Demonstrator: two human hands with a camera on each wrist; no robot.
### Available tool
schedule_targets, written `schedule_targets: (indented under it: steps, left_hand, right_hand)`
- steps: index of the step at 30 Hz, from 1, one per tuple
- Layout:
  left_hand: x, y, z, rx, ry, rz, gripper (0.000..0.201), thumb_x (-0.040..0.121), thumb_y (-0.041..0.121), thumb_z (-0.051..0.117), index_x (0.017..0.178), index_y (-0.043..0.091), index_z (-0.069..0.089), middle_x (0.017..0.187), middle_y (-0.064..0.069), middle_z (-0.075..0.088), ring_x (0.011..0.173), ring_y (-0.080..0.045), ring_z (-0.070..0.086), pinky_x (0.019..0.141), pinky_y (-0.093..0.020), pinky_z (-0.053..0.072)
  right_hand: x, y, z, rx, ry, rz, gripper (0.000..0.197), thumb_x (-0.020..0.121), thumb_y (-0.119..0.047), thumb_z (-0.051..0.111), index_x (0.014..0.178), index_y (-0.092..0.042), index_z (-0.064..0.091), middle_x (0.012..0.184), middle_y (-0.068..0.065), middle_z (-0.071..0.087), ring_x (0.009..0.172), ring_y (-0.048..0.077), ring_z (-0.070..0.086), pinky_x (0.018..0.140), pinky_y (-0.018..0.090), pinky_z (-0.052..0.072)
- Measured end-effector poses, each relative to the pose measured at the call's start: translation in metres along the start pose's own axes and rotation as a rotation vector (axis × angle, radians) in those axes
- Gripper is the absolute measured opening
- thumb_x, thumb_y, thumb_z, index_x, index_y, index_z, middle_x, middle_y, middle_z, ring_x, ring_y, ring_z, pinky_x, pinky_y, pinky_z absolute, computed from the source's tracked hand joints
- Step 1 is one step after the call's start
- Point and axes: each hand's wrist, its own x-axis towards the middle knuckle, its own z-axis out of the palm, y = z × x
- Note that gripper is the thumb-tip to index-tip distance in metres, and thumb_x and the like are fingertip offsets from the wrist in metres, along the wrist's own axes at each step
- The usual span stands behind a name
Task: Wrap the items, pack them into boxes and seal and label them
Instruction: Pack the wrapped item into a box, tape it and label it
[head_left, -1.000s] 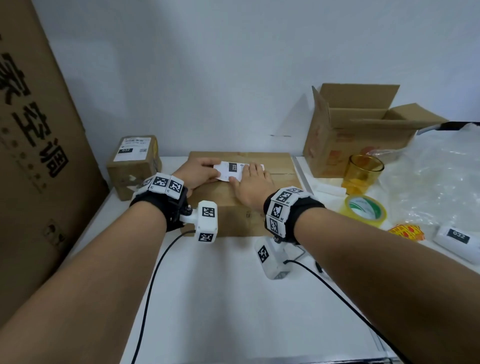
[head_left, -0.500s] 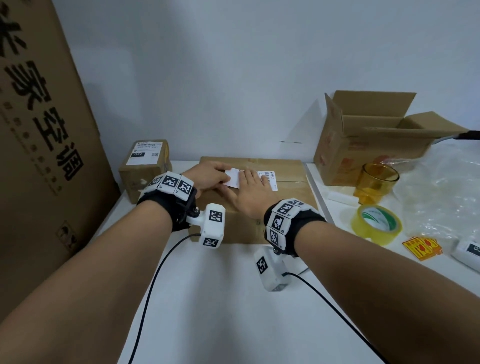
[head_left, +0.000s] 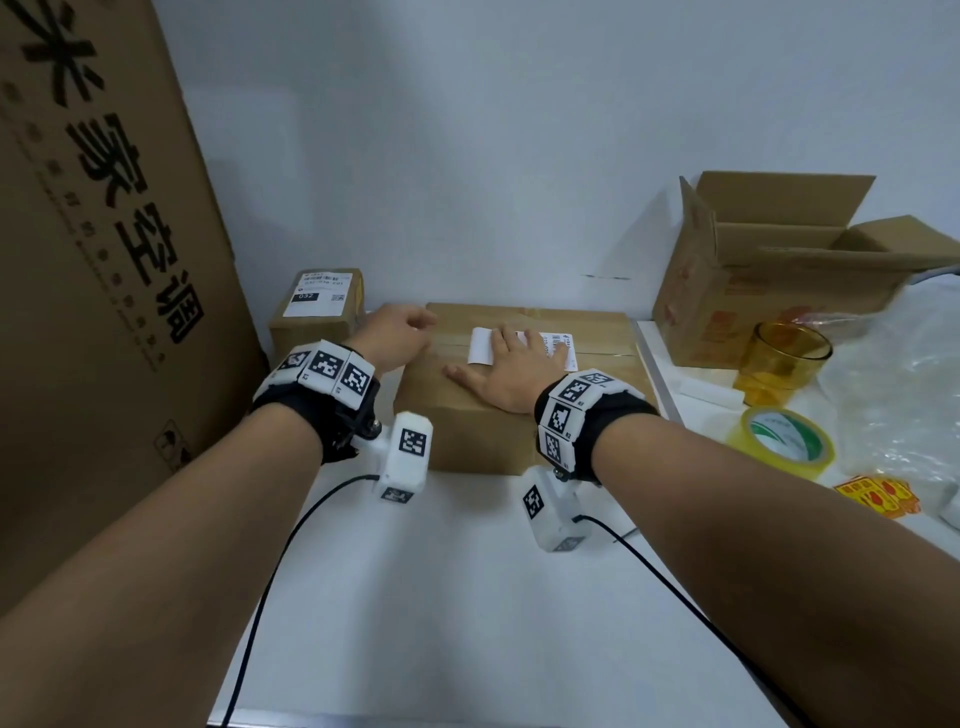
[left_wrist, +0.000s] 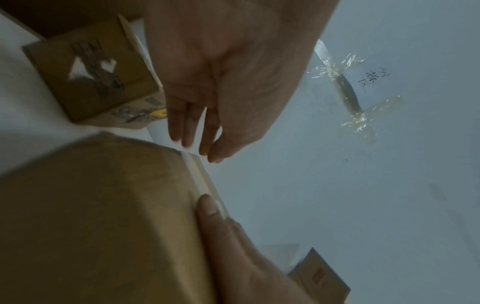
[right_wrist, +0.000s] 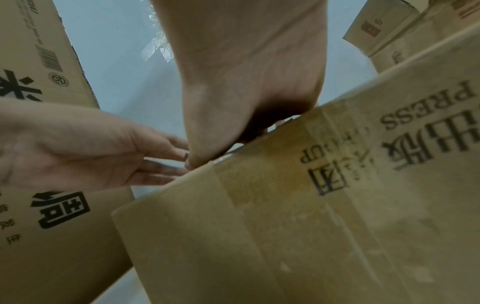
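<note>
The label is being smoothed onto the sealed box at the worktop's back edge by the flat right hand; the left hand, relaxed, holds nothing. Edges should be rubbed down firmly so nothing lifts.

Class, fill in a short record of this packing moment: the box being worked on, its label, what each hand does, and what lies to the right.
box: sealed cardboard box on white table
label: white label on box top
right hand: flat, pressing label
left hand: open, at box's left edge
right side: amber cup, tape roll, open box
</note>
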Motion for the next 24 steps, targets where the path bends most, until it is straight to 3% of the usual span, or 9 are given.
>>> schedule_targets:
  steps: [2, 7, 15, 24]
  left_hand:
    - [-0.004, -0.015, 0.002, 0.12, -0.03, -0.021, 0.042, 0.097, 0.019, 0.055, 0.139, 0.022, 0.052, 0.149, -0.003, 0.045, 0.134, -0.023, 0.045, 0.113, -0.034, 0.036]
    - [-0.011, -0.027, 0.012, 0.044, -0.044, -0.017, 0.046, 0.101, 0.026, 0.053, 0.145, 0.02, 0.046, 0.151, -0.002, 0.042, 0.136, -0.021, 0.043, 0.113, -0.03, 0.034]
    - [-0.005, -0.033, 0.016, 0.178, -0.047, 0.029, 0.045, 0.102, 0.022, 0.047, 0.147, 0.018, 0.043, 0.155, -0.002, 0.038, 0.142, -0.02, 0.034, 0.118, -0.03, 0.025]
    - [-0.007, -0.033, 0.021, 0.217, -0.021, 0.007, 0.045, 0.103, 0.024, 0.046, 0.148, 0.021, 0.041, 0.154, -0.003, 0.039, 0.142, -0.021, 0.036, 0.116, -0.029, 0.026]
  right_hand:
    - [0.001, -0.005, -0.001, 0.003, -0.003, 0.007, 0.102, 0.08, -0.086, 0.018, 0.156, -0.021, 0.003, 0.163, -0.007, -0.002, 0.15, 0.026, -0.006, 0.112, 0.067, -0.003]
    - [0.005, -0.02, -0.004, 0.008, -0.023, 0.032, 0.099, 0.082, -0.085, 0.015, 0.156, -0.021, 0.002, 0.163, -0.008, -0.004, 0.149, 0.035, -0.008, 0.107, 0.074, -0.006]
    - [-0.002, -0.026, 0.011, 0.0, 0.05, -0.141, 0.085, 0.094, -0.069, 0.011, 0.156, -0.011, 0.003, 0.164, 0.005, -0.005, 0.15, 0.018, -0.005, 0.12, 0.049, -0.005]
    - [-0.025, -0.016, 0.016, -0.04, 0.038, -0.287, 0.08, 0.098, -0.063, 0.018, 0.156, -0.01, 0.004, 0.163, 0.007, -0.002, 0.15, 0.019, -0.002, 0.121, 0.044, 0.0]
